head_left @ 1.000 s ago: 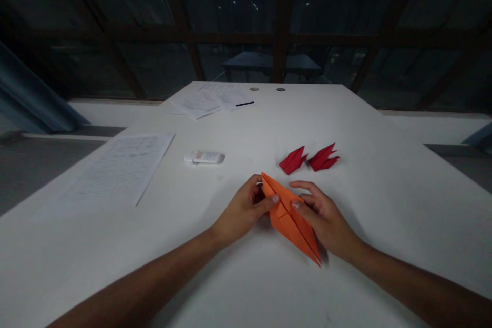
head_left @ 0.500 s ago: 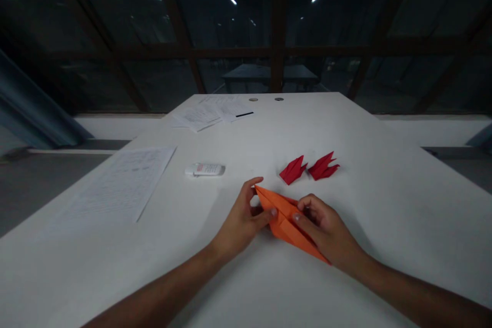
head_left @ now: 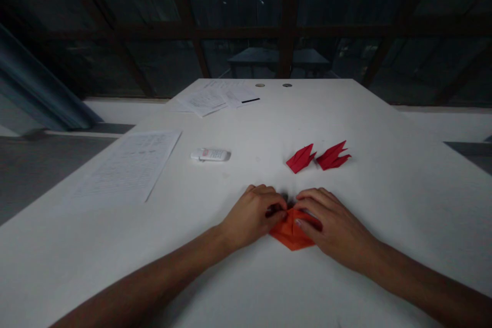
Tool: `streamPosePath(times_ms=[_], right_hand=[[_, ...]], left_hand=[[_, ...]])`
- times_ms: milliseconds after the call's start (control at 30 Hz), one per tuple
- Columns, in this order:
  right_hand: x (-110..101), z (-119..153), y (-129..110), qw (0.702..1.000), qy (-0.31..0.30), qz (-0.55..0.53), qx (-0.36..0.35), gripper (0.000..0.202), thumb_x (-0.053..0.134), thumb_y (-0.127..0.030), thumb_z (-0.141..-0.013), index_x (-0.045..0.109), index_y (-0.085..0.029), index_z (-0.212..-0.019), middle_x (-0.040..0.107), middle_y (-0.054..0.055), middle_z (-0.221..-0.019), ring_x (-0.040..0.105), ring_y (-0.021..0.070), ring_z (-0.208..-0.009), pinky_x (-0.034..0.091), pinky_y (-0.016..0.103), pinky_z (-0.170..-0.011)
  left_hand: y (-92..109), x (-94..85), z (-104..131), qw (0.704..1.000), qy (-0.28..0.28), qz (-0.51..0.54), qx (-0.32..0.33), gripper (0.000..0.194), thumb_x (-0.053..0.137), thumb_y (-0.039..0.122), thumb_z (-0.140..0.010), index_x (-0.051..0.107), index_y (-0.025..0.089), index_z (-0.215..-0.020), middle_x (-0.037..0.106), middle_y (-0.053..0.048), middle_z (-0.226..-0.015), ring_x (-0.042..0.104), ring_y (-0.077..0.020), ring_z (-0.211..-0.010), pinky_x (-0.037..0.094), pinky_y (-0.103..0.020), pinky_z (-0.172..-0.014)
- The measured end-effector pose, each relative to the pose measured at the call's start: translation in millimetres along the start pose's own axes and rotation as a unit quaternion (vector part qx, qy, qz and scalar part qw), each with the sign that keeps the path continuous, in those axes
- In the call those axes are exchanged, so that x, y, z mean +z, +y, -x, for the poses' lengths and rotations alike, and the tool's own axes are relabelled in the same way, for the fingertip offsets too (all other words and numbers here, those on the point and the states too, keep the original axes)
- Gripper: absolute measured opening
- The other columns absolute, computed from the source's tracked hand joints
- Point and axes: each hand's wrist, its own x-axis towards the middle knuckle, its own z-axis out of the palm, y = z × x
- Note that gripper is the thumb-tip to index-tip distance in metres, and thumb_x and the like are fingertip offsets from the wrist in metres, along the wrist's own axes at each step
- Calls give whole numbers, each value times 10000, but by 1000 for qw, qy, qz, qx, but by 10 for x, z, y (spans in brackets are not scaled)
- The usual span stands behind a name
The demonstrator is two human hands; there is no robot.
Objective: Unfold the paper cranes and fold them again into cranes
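A folded piece of orange paper (head_left: 292, 236) is low over the white table, between my two hands. My left hand (head_left: 257, 213) pinches its left side, thumb on top and fingers curled over. On the other side, my right hand (head_left: 333, 223) grips the paper with its thumb on the near face and its fingers bent over the far edge. Parts of the paper are hidden under both hands. Just beyond them lie two folded red paper pieces with pointed tips, the left one (head_left: 300, 158) close beside the right one (head_left: 332, 156).
On the white table (head_left: 246, 287), a white bottle-shaped item (head_left: 210, 155) with printing lies left of centre. A printed sheet (head_left: 126, 169) rests farther left. More papers (head_left: 207, 98) with a dark strip (head_left: 250, 100) are at the far end, near two round discs.
The orange paper has turned from a long slanted shape to one lying crosswise. Both hands have shifted their grip, with fingers now curled over its top. The view has tilted down slightly.
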Motion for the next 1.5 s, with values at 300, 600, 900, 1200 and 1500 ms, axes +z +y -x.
streamPosePath(times_ms=[300,600,900,1200,1500], right_hand=[[40,58,5,966,-18,151,-211,132,581,-251,-986,685,-171,-1000,723,92,-1036,608,261,-953,450,472,-908],[55,82,-23,962,2,164,-216,252,589,-391,-987,691,-163,-953,741,102,-990,624,274,-940,457,501,-949],[-47,104,-106,949,-4,169,-266,143,619,-191,-958,697,-220,-1075,764,59,-1069,648,245,-980,471,467,-961],[21,104,-72,971,-20,129,-199,125,582,-138,-946,675,-201,-892,740,60,-929,634,238,-897,458,477,-936],[40,90,-110,995,28,31,-91,94,605,-130,-924,586,-202,-868,690,36,-837,614,214,-851,451,425,-873]], left_hand=[[-29,-68,20,999,-16,14,43,185,628,87,-848,698,228,-947,689,-1,-924,609,-177,-940,419,-330,-896],[-41,-229,38,983,-67,-94,144,100,589,196,-913,682,207,-947,688,-33,-1013,586,-199,-950,436,-357,-907],[10,-279,21,959,-73,-159,224,116,580,254,-923,674,187,-920,693,-79,-976,572,-253,-1018,434,-396,-921],[19,-238,38,966,-70,-98,230,234,511,134,-922,687,217,-1053,711,-73,-1124,570,-250,-1091,428,-396,-988],[38,-237,34,972,-106,-22,208,170,596,337,-958,686,223,-1046,712,-68,-989,592,-237,-972,454,-376,-933]])
